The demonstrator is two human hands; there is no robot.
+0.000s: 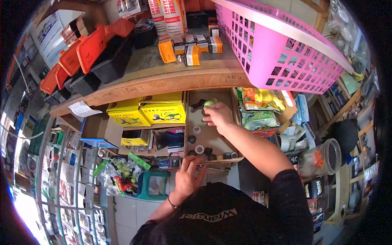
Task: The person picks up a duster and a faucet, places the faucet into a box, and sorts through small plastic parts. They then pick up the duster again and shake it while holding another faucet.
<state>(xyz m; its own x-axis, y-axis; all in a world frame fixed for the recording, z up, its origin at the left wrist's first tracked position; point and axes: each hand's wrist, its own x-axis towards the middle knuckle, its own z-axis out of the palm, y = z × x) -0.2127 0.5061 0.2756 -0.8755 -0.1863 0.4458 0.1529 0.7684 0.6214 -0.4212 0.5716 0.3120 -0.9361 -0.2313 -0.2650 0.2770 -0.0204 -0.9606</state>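
Observation:
A shallow wooden drawer (212, 136) lies before me with several small rolls of tape in it. My right hand (219, 117) reaches into its far part, thumb and fingers closed on a light green tape roll (210, 103). Beside that roll is a dark item (198, 105) that I cannot make out. A white tape roll (199, 149) and several dark rolls lie along the near end. My left hand (189, 177) grips the drawer's front edge (204, 162), its fingers curled over the rim.
Yellow boxes (162, 110) stand left of the drawer; bright packets (263, 108) are on its right. Above runs a wooden shelf edge (163, 83), bearing a pink basket (265, 53), small orange boxes (192, 55) and black bins (112, 61). A teal stool (157, 196) stands below.

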